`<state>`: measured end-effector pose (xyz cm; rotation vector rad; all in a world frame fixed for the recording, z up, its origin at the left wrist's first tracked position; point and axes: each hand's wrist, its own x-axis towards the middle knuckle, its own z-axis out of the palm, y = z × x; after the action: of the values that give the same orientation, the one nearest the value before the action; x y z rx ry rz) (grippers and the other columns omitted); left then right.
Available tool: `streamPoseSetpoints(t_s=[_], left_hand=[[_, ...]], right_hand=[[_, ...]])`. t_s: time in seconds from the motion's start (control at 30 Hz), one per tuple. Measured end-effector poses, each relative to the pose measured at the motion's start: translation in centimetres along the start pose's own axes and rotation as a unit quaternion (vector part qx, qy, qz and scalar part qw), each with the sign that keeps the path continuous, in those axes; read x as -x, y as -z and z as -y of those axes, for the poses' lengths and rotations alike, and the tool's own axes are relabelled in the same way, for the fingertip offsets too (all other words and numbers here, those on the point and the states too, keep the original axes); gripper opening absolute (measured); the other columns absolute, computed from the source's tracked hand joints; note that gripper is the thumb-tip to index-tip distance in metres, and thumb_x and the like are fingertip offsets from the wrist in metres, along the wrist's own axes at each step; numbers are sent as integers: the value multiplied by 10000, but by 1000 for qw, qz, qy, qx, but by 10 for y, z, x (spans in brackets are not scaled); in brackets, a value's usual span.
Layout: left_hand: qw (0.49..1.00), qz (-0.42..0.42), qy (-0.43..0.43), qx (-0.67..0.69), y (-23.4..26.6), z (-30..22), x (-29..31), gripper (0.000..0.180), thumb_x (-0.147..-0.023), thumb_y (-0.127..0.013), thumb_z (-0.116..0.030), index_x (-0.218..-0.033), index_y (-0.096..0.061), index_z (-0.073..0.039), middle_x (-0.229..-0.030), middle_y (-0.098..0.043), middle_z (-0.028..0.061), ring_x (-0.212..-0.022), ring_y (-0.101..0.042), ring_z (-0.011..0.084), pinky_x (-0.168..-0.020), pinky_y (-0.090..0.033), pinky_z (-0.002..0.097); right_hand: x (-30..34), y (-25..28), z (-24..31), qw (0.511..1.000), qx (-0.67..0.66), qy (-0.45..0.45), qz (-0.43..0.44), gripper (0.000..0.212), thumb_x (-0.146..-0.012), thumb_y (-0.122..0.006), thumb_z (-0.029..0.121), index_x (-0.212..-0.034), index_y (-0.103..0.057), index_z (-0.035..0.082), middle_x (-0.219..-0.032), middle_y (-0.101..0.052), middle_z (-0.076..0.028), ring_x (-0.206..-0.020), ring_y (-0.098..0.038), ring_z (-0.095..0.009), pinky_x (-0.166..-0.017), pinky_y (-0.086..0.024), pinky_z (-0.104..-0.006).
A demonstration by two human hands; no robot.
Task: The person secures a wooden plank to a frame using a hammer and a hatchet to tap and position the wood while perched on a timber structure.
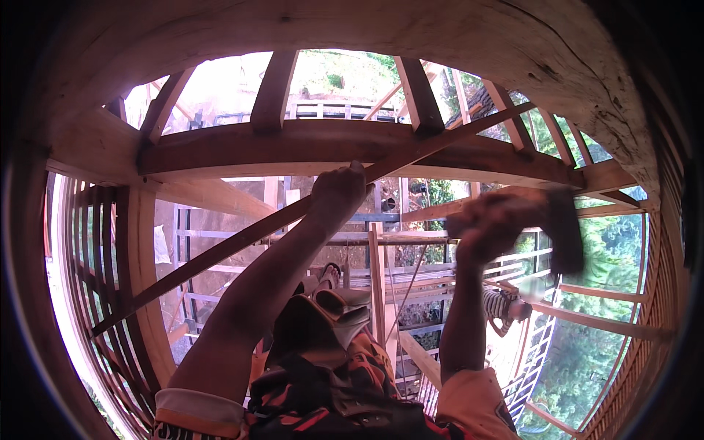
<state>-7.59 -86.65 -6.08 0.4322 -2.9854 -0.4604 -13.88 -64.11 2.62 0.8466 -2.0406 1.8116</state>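
A long thin wooden strip (242, 240) runs aslant from the lower left up to the upper right, crossing a thick horizontal beam (293, 147). My left hand (339, 192) is closed round the strip near its middle, just below the beam. To the right, my right hand (480, 229) is raised and closed on a hammer (565, 233). Motion blurs that hand and the hammer, whose dark head points right and hangs apart from the strip. How the fingers lie on the handle is not clear.
A large curved timber (352, 26) arches close overhead. Short rafters (275, 92) rise behind the beam. Upright slats (95, 242) stand at the left. Far below are an upright post (377, 286), a metal ladder-like frame (539, 359) and another person in striped clothing (499, 308).
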Motion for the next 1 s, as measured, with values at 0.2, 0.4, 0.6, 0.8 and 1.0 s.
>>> streamPoseSetpoints(t_s=[0.2, 0.4, 0.6, 0.8, 1.0], left_hand=[[1000, 15, 11, -15, -5, 5, 4, 432, -907, -730, -419, -979, -620, -7, -745, -725, 166, -681, -749, 315, -624, -621, 427], [991, 26, -119, 58, -28, 53, -24, 393, -893, -737, -287, -1088, -648, 43, -756, -711, 182, -605, -717, 281, -533, -576, 411], [782, 436, 90, 436, 9, 56, -54, 295, -844, -782, -270, -693, -613, -82, -549, -499, 4, -440, -483, 128, -424, -407, 325], [895, 320, 32, 308, 6, 54, -46, 342, -839, -799, -318, -754, -649, -23, -642, -641, 113, -551, -654, 235, -532, -525, 404], [998, 64, 10, -2, 3, -10, 1, 199, -921, -632, -192, -938, -665, 3, -850, -748, 202, -816, -758, 351, -749, -619, 443]], right_hand=[[11, -13, 2, 895, 160, -363, 206, 203, -1051, -529, 229, -1069, -508, 28, -709, -607, -76, -590, -621, -159, -530, -456, -369], [57, 13, 69, 931, -51, -348, 98, 189, -1045, -507, 245, -1038, -480, 58, -621, -494, -10, -465, -488, -105, -442, -402, -277], [107, 43, 87, 903, -71, -419, 59, 227, -1025, -525, 267, -1004, -453, 52, -644, -485, -18, -477, -467, -106, -446, -405, -276], [125, 37, 67, 917, -19, -392, 67, 258, -1055, -546, 291, -1071, -445, 55, -660, -487, -12, -492, -483, -105, -461, -428, -268], [88, 34, 42, 942, 223, -225, 116, 306, -1046, -514, 257, -1157, -449, -20, -758, -618, -239, -614, -648, -331, -560, -445, -482]])
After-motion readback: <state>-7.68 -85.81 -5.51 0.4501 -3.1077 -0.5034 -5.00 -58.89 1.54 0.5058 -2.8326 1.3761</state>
